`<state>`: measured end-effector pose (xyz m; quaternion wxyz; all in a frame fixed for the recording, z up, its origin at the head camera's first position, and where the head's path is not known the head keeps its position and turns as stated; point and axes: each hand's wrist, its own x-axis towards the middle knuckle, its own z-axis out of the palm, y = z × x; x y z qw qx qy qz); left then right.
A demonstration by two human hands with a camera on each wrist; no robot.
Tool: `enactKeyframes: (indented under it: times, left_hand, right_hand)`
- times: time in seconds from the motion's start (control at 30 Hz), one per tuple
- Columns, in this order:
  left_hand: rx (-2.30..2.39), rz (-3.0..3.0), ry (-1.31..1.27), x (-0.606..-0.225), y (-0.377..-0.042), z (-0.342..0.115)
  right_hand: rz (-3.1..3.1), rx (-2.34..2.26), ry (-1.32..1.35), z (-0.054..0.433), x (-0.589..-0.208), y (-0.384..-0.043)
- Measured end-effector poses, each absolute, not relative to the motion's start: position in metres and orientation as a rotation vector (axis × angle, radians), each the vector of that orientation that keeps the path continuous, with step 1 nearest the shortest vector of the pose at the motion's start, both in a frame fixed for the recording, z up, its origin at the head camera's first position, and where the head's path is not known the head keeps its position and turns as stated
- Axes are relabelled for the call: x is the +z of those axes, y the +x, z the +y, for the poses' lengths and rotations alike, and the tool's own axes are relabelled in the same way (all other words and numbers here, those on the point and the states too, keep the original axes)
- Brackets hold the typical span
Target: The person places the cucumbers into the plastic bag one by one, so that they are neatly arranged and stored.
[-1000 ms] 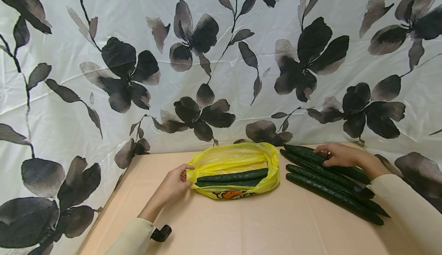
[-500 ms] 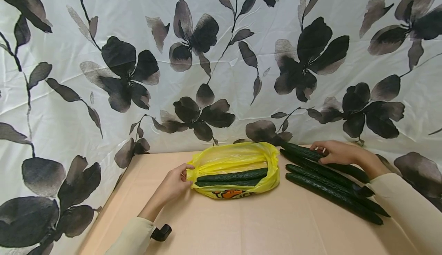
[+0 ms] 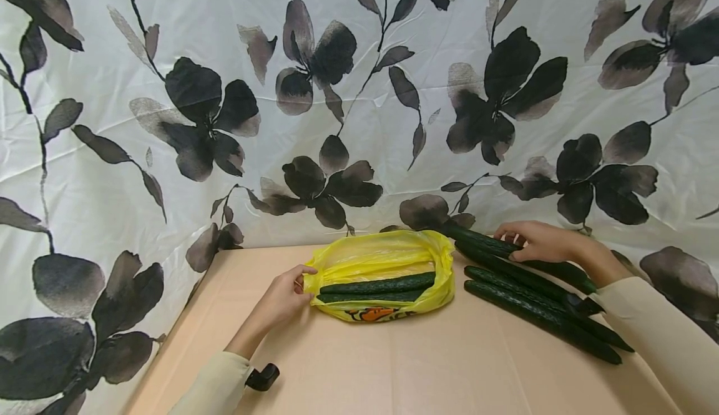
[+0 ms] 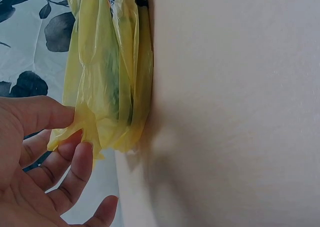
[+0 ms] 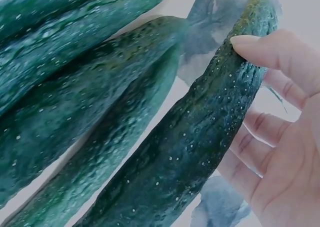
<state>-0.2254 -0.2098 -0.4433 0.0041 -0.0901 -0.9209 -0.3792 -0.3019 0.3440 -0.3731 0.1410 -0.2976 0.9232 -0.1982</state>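
A loose cucumber (image 3: 483, 241) is in the right hand (image 3: 539, 243), along the back of the table. The thumb lies on one side of it and the fingers on the other, clamped near one end. Its far tip reaches the bag's upper right corner in the head view; whether the two touch, I cannot tell.

The yellow bag (image 3: 371, 256) lies mid-table with its mouth facing up, and two bagged cucumbers (image 3: 382, 286) rest side by side inside. The left hand (image 3: 288, 295) pinches the bag's gathered left end between thumb and fingers, the little finger standing apart. An orange and black print (image 3: 373, 316) marks the bag's front wall, which partly covers the nearer cucumber.

At least three other cucumbers (image 3: 542, 316) lie slantwise to the right of the bag, between the right hand and the table's near side. The right sleeve (image 3: 660, 331) and a dark piece at that wrist overlap some of their ends. A black device (image 3: 263, 377) juts from the left sleeve (image 3: 216, 382).

The table (image 3: 348, 371) is pale peach, with faint creases. Behind it hangs a wrinkled white cloth (image 3: 401, 134) with dark grey flowers and leaves.
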Motion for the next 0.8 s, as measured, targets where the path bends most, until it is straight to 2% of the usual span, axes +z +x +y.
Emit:
enactKeyframes:
  times: [0.8]
  left_hand:
    - [-1.189,-2.872,-0.307,-0.443,-0.225,-0.211]
  right_hand:
    - [2.68,-0.493,-0.972,0.287,-0.341,-0.3]
